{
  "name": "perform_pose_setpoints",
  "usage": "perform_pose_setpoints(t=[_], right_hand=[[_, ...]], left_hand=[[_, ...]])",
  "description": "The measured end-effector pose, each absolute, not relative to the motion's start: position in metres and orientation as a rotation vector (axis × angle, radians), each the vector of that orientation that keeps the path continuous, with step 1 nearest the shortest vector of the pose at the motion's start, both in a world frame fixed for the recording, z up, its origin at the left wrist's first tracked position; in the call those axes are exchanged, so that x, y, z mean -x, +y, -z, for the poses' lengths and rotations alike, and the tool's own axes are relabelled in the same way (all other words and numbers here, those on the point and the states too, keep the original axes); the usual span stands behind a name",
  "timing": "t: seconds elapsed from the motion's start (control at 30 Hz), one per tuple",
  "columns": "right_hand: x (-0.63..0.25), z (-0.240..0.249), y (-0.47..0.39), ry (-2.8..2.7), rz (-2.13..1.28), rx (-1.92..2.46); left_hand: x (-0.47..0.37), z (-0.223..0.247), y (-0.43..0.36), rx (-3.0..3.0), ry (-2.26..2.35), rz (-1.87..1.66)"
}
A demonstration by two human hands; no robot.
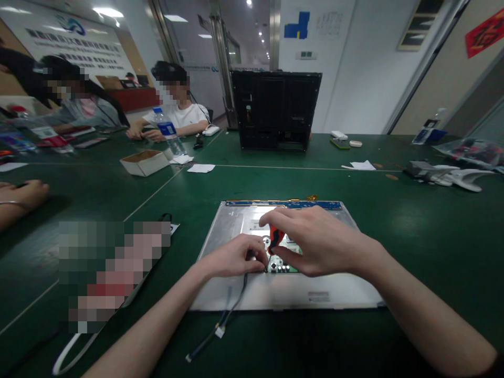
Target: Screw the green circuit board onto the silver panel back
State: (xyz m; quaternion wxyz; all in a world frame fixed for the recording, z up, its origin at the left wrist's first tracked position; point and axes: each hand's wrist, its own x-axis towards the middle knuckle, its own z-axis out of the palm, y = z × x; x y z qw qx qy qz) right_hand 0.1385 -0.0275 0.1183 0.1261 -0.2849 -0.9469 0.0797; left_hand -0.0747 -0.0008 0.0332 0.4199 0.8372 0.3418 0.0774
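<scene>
A silver display panel (255, 294) lies flat on the green table, with a blue strip board (283, 205) along its far edge. My right hand (315, 239) grips a red and black screwdriver (276, 237), its shaft pointing down at the green circuit board (289, 266) on the panel. Beside that tip, my left hand (242, 256) has its fingers pinched at the board's left edge; what they hold, if anything, is hidden. From under the left hand a dark cable (239, 299) runs over the panel's near edge to the table.
Upright at the back stands a black monitor housing (275, 110). An open box (145, 163), a water bottle (168, 131) and paper scraps are at the back left. Grey and white tools (444, 173) lie right. Other people sit left; one person's hand (23, 197) rests near the left edge.
</scene>
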Motion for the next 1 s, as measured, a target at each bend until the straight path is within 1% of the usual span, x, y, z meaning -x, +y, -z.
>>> perform_pose_setpoints(t=[0.17, 0.37, 0.63, 0.9, 1.0], right_hand=[[-0.1375, -0.1177, -0.028, -2.75, -0.267, 0.828], [-0.1348, -0.1137, -0.0262, -2.739, -0.16, 0.811], [-0.1358, -0.118, -0.0313, -2.773, -0.274, 0.757], [-0.134, -0.1142, -0.0284, -2.761, -0.134, 0.814], [-0.1362, -0.1156, -0.0294, -2.764, -0.165, 0.797]], left_hand=[[0.0753, -0.0319, -0.0007, -2.102, 0.872, -0.185], [0.0775, -0.0293, -0.0002, -2.107, 0.892, -0.186], [0.0751, -0.0304, -0.0002, -2.143, 0.883, -0.212], [0.0773, -0.0287, -0.0002, -2.147, 0.889, -0.203], [0.0773, -0.0297, 0.0, -2.159, 0.882, -0.199]])
